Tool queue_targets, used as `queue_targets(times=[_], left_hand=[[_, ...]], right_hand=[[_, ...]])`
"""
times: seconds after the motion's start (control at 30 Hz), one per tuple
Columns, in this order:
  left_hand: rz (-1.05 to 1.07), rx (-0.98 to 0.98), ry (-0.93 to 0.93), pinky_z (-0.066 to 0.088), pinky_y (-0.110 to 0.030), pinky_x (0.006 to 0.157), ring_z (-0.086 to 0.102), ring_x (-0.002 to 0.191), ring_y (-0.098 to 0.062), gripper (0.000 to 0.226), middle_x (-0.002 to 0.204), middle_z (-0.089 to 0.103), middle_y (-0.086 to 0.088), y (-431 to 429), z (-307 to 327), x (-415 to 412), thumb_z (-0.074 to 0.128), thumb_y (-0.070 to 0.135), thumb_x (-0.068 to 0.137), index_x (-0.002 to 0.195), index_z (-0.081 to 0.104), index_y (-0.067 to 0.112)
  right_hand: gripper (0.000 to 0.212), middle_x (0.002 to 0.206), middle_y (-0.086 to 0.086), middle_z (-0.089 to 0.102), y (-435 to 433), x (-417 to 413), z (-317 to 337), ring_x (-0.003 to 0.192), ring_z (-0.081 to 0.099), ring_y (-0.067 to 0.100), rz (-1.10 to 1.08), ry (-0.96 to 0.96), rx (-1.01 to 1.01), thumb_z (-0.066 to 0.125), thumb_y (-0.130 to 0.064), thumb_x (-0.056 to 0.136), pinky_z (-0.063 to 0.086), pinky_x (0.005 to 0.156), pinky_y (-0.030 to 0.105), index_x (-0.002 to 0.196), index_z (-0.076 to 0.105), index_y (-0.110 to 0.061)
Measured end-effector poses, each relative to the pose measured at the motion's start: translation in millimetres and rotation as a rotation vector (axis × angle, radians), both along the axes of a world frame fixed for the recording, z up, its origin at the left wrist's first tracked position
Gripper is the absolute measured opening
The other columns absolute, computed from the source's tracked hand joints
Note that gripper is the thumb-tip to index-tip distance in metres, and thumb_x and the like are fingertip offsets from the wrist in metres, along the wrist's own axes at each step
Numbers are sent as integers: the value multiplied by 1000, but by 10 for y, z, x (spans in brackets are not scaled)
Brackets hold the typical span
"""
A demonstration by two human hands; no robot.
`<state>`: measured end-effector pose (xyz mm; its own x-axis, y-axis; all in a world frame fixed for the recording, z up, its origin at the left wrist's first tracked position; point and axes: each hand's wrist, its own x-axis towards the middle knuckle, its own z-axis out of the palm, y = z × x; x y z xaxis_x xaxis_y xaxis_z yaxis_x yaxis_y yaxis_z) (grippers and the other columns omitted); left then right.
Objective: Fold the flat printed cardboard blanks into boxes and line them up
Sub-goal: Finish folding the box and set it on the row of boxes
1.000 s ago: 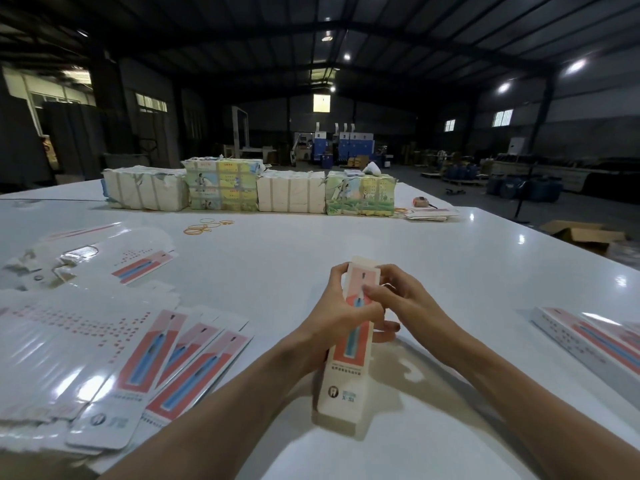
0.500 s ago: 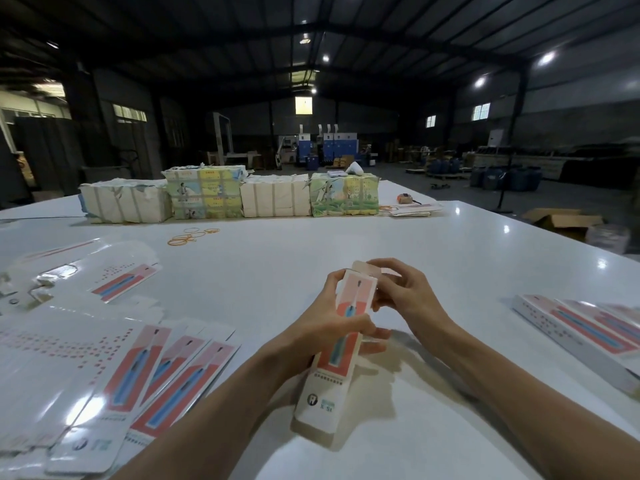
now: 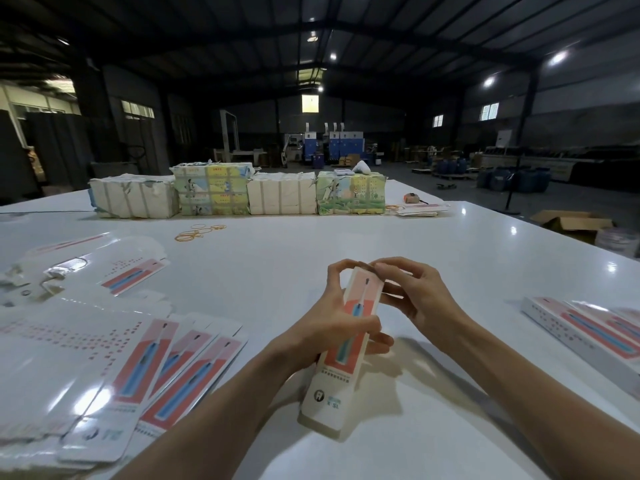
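As its far end flap (image 3: 364, 270) appears mid-tuck, the box (image 3: 337, 379) is held just above the table (image 3: 450, 244), between flat blanks (image 3: 114, 358) and finished boxes (image 3: 595, 327). Left hand (image 3: 322, 327): fingers curled round the body, forefinger on the flap. Right hand (image 3: 426, 299): fingertips pinching the flap. Long axis runs away from the person, far end raised, printed face up. Next, likely: press the flap home, then set the box in the row.

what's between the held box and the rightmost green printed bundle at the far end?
Head view: only bare white table between the box and that bundle; rubber bands lie well left.
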<state>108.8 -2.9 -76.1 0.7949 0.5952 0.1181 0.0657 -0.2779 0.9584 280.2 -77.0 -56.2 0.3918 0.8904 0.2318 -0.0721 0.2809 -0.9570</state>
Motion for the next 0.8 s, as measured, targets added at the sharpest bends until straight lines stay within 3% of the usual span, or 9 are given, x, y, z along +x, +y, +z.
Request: queue_targets(times=[0.2, 0.43, 0.63, 0.8], left_hand=[[-73, 31, -54, 64, -31, 69, 80, 86, -31, 110, 125, 54, -6, 17, -4, 6, 90, 17, 77, 138, 14, 68], [-115, 15, -50, 64, -32, 70, 80, 90, -31, 109, 129, 50, -3, 18, -14, 0, 90, 18, 78, 136, 17, 73], [-83, 120, -4, 65, -32, 79, 75, 107, -25, 106, 132, 51, 3, -24, 13, -19, 91, 27, 78, 139, 17, 73], [-70, 47, -27, 65, -35, 75, 77, 100, -26, 103, 128, 53, -2, -43, 29, -27, 91, 20, 76, 133, 21, 71]], right_hand=[[12, 101, 15, 78, -13, -3, 13, 96, 78, 31, -33, 68, -23, 71, -10, 97, 64, 72, 42, 95, 82, -9], [18, 101, 14, 78, -36, -10, 15, 96, 78, 31, -42, 20, -43, 66, -6, 99, 65, 75, 44, 91, 82, -10], [21, 99, 14, 79, -65, -12, 13, 98, 78, 29, -49, 8, -47, 63, -5, 99, 66, 76, 43, 91, 82, -8], [25, 101, 15, 79, -71, -22, 48, 99, 77, 30, -32, -44, -24, 59, -2, 99, 65, 79, 43, 93, 83, -7]])
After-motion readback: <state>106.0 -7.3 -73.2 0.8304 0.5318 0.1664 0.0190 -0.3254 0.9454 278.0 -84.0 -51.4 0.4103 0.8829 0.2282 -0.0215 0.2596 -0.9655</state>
